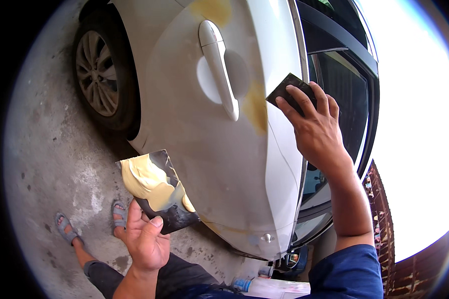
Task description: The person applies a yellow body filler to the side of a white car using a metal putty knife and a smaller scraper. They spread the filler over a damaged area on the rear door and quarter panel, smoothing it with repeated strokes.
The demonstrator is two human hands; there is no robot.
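My left hand (147,241) grips the lower edge of a black rectangular plate (177,219), thumb on top. A thick layer of pale yellow filler paste (147,179) covers much of its upper face. My right hand (318,122) presses a flat black spreader (290,92) near the crease of the white car door (204,164), below the window. Just left of the spreader, a yellowish filler patch (256,107) lies on the panel. Another such patch (212,11) shows above the white door handle (218,70).
At the left stands the car's wheel (96,72) on the stained concrete floor (40,144). My sandalled feet (119,214) are at the lower left. The side window (344,94) lies beyond my right hand. A clear bottle with a blue cap (242,284) is at the bottom.
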